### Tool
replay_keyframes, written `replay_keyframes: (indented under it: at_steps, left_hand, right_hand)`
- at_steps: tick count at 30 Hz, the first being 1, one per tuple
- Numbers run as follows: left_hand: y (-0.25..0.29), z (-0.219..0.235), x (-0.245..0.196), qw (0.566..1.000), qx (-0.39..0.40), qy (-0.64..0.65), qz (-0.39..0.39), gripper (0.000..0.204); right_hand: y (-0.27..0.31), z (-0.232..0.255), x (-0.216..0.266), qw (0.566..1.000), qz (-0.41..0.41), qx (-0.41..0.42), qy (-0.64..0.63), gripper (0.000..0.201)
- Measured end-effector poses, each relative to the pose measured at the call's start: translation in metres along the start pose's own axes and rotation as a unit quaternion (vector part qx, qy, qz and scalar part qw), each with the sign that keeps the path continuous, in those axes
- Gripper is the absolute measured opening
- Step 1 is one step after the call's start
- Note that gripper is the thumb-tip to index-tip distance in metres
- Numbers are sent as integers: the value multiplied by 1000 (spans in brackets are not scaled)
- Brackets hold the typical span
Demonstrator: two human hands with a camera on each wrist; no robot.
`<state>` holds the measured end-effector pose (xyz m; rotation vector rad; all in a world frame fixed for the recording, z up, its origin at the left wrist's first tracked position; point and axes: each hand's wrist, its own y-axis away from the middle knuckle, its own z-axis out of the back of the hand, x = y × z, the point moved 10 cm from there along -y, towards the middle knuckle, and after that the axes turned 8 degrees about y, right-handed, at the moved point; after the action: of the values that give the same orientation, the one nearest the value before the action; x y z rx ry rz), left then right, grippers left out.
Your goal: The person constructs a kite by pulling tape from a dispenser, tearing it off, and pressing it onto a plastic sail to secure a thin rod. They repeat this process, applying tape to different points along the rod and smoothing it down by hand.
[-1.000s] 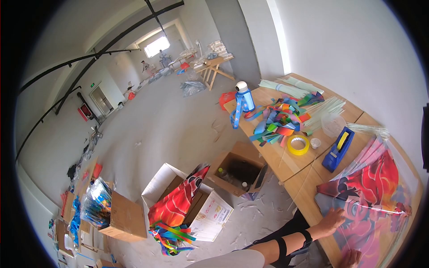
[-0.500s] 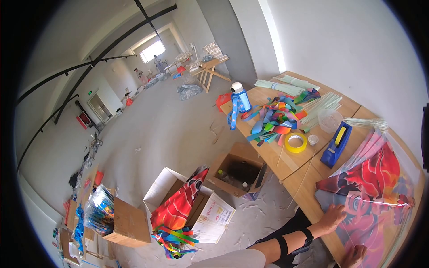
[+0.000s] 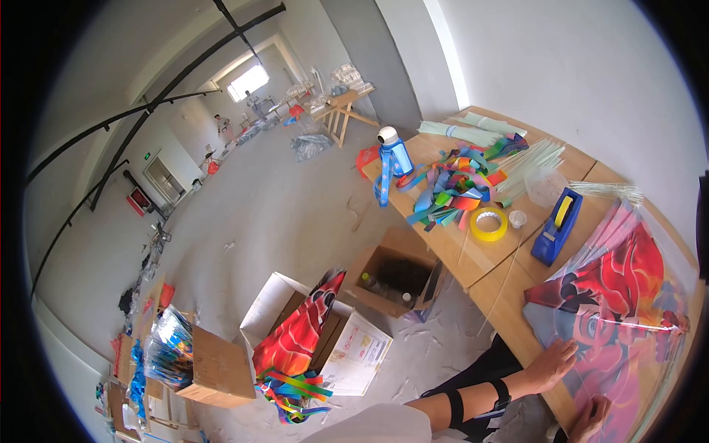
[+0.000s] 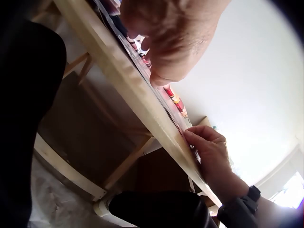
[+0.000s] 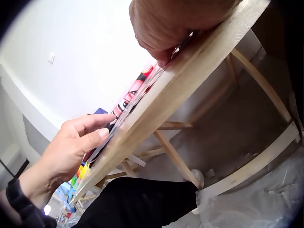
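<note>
A red, black and pink printed sheet [image 3: 617, 284] with clear film lies at the table's near right side. My left hand [image 3: 550, 367] rests at its left edge with relaxed fingers. In the right wrist view the left hand [image 5: 69, 147] has thumb and forefinger parted at that edge. Lower down the edge is my right hand [image 3: 589, 421]; the left wrist view shows the right hand [image 4: 211, 152] pinching the sheet's edge between thumb and forefinger. Part of the right hand's grip is hidden under its own palm in the right wrist view.
On the table [image 3: 487, 295] are a blue tape dispenser [image 3: 557, 227], yellow tape roll [image 3: 488, 224], coloured ribbons [image 3: 458, 184], thin pale sticks [image 3: 535, 166] and a blue bottle [image 3: 397, 155]. Open boxes stand on the floor, one white [image 3: 358, 354] with another red sheet [image 3: 299, 332].
The head view has shifted slightly. My right hand has moved a little up along the sheet's edge and shows more fully; the left hand has stayed nearly in place.
</note>
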<state>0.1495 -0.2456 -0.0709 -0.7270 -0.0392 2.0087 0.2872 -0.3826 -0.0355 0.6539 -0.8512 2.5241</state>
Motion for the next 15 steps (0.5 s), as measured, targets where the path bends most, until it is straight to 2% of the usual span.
replay_keyframes:
  at_steps: [1, 3, 6, 9, 11, 12, 13, 14, 15]
  left_hand:
    - [2, 4, -4, 1000, 1, 1, 2, 47]
    - [8, -1, -9, 996, 69, 53, 32, 61]
    - [18, -2, -8, 995, 71, 55, 41, 71]
    - [19, 2, -10, 997, 40, 60, 30, 74]
    - [22, 4, -6, 997, 50, 55, 35, 73]
    - [21, 8, -12, 996, 61, 58, 34, 72]
    - [20, 15, -15, 994, 58, 86, 34, 70]
    - [21, 12, -11, 997, 31, 71, 32, 68]
    - [18, 18, -17, 994, 58, 78, 41, 66]
  right_hand:
    - [0, 0, 1, 1000, 7, 0, 8, 11]
    - [1, -1, -1, 1000, 14, 2, 14, 11]
    - [2, -5, -7, 1000, 7, 11, 19, 12]
    - [2, -13, -17, 999, -12, 26, 33, 14]
    - [11, -27, -51, 999, -38, 9, -5, 9]
    - [12, -29, -53, 999, -34, 11, 16, 6]
    - [10, -20, -37, 999, -35, 3, 22, 6]
    - [11, -16, -30, 996, -76, 29, 43, 5]
    - [10, -6, -18, 996, -21, -14, 88, 7]
